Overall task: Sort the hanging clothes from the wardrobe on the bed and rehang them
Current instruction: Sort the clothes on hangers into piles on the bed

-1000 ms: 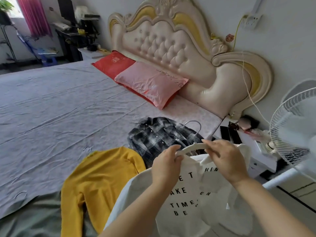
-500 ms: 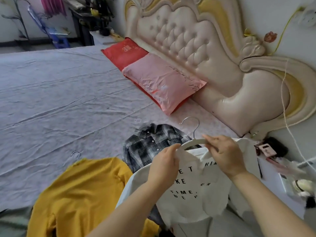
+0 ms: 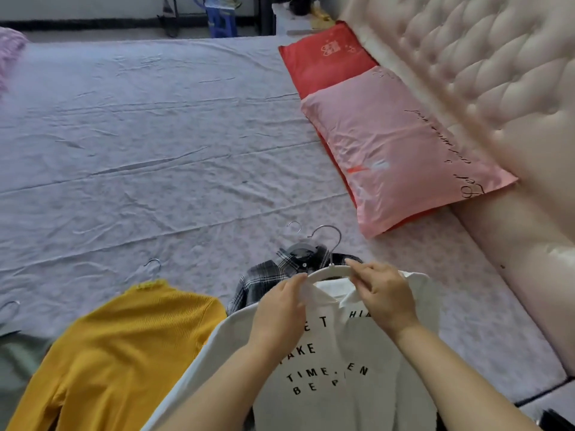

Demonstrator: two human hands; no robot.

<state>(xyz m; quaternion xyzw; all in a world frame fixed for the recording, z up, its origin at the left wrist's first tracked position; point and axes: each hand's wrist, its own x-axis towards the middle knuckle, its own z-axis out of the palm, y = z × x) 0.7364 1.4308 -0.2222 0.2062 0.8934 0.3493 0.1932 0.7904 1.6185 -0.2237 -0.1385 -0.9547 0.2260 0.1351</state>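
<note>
Both hands keep their hold from a moment ago, but the view has tipped down toward the bed, so the clothes look nearer. The white shirt with black letters [image 3: 342, 353] is held up over the near edge of the bed, on a curved white plastic hanger [image 3: 323, 273] whose silver hook points up. The left hand [image 3: 280, 315] has its fingers [image 3: 295, 279] curled round the hanger's left arm and the shirt's collar. The right hand [image 3: 382, 293] pinches the hanger just under the hook. Right behind the white shirt lies a black and white checked shirt [image 3: 267, 278] on its own grey hanger [image 3: 298, 248], partly hidden by the white one. Just to the left lies a yellow knitted sweater [image 3: 124, 346], flat on the bed with a metal hook at its neck. At the far left edge is a grey-green piece of clothing [image 3: 15, 362], mostly cut off. All of it rests on the wrinkled pale purple bed sheet [image 3: 155, 150]. Farther up the bed, a shiny pink pillow [image 3: 398, 157] lies on a red pillow [image 3: 323, 57], both beside the cream padded headboard [image 3: 466, 57].
</note>
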